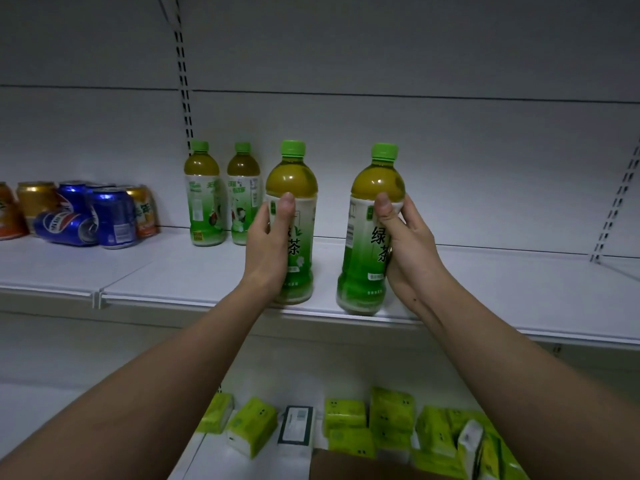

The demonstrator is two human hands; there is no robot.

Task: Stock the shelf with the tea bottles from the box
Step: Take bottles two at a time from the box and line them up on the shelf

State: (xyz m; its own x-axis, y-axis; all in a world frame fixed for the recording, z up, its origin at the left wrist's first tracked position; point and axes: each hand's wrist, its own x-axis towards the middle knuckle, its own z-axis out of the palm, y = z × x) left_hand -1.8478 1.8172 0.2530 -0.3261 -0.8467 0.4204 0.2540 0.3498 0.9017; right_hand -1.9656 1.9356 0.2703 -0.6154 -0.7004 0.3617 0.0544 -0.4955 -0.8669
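Four green-capped tea bottles on the white shelf [214, 271]

Two front bottles stand near the shelf edge, the left-held bottle [292, 188] upright, the right-held bottle [370, 202] tilted slightly; two rear bottles [202, 195] [243, 192] stand upright side by side at the back; box corner [346, 464] below.

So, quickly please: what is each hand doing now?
Left hand: grips a tea bottle.
Right hand: grips another tea bottle.
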